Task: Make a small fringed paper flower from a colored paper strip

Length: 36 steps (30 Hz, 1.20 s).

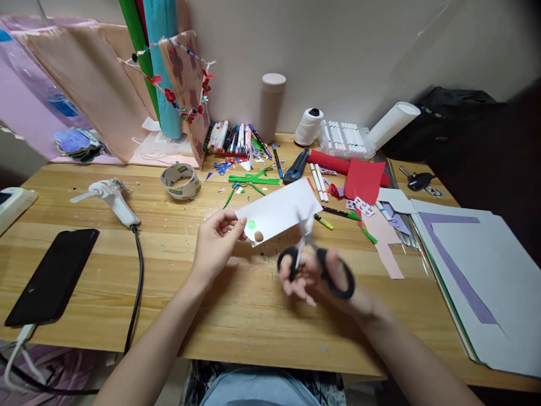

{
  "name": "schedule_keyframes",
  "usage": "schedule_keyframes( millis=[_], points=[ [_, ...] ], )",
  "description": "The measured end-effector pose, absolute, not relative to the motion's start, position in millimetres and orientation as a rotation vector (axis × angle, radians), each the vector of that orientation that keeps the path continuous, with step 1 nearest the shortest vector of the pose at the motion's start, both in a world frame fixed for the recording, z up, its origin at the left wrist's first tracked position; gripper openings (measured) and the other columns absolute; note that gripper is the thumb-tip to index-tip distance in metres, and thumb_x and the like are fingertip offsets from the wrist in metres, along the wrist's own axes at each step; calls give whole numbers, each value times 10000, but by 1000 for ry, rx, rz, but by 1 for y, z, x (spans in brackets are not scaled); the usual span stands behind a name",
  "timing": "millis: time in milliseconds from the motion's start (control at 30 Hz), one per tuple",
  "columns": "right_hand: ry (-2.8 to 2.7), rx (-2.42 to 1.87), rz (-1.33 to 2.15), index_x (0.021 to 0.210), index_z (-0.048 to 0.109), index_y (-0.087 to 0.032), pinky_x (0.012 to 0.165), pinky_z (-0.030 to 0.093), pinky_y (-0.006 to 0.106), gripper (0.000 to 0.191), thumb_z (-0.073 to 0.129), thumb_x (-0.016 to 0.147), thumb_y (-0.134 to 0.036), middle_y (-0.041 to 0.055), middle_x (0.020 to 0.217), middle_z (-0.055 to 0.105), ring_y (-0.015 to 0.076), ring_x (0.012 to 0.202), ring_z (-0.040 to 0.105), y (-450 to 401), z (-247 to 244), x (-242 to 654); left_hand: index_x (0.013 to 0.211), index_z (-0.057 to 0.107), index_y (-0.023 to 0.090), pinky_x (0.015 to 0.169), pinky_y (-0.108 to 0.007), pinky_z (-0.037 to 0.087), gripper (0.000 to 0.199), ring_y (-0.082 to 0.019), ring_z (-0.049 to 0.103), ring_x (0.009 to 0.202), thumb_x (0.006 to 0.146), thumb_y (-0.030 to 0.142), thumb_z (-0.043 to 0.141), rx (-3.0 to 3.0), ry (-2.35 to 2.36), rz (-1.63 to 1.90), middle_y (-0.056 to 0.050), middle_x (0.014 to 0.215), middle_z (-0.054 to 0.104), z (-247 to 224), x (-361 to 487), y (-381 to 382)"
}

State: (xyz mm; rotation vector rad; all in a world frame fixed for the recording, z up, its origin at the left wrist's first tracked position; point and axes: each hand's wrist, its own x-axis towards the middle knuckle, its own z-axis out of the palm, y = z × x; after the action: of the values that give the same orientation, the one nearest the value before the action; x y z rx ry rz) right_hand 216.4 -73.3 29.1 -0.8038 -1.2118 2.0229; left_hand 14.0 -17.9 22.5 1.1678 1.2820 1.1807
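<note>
A white paper strip (281, 208) with a green spot and a brown spot near its lower left corner is pinched at its left end by my left hand (217, 239). My right hand (310, 276) holds black-handled scissors (305, 242), with its fingers in the loops. The scissors' blades look parted, blurred by motion, and overlap the right part of the strip in view; whether they touch it I cannot tell.
A tape roll (180, 181), a white glue gun (112, 200) with a cable and a black phone (53, 276) lie left. Behind the paper are green strips, markers and a utility knife (296, 166). Red paper (364, 180) and large white sheets (486, 254) lie right.
</note>
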Motion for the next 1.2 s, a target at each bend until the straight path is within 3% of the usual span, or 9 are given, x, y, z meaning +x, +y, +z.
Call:
schedule_keyframes(
  millis=[167, 433, 700, 1200],
  points=[
    [-1248, -874, 2187, 865, 521, -124, 411, 274, 188, 655, 317, 786, -742, 19, 689, 522, 50, 458, 315, -88, 14, 193, 731, 553, 136, 521, -182, 485, 244, -81, 573, 489, 688, 315, 713, 1055, 1258, 1248, 30, 551, 582, 26, 18, -21],
    [-1306, -923, 2172, 853, 500, -142, 410, 256, 197, 623, 296, 805, -728, 7, 685, 518, 57, 455, 314, -89, 9, 191, 696, 518, 148, 421, -139, 428, 247, -57, 525, 421, 699, 303, 709, 1030, 1225, 1276, 56, 506, 542, 25, 30, -28],
    [-1275, -971, 2122, 865, 483, -153, 432, 217, 192, 647, 285, 775, -762, -22, 675, 438, 56, 484, 252, -90, 9, 185, 677, 481, 162, 475, -150, 444, 254, -64, 554, 459, 738, 310, 678, 1011, 1151, 1197, 52, 509, 556, 20, 42, -42],
    [-1248, -1083, 1909, 724, 452, -158, 470, 244, 218, 576, 399, 770, -730, -26, 599, 424, 75, 510, 326, -93, 7, 178, 673, 495, 161, 482, -159, 436, 259, -63, 550, 462, 721, 318, 695, 1053, 1176, 1228, 52, 532, 546, 21, 40, -41]
  ],
)
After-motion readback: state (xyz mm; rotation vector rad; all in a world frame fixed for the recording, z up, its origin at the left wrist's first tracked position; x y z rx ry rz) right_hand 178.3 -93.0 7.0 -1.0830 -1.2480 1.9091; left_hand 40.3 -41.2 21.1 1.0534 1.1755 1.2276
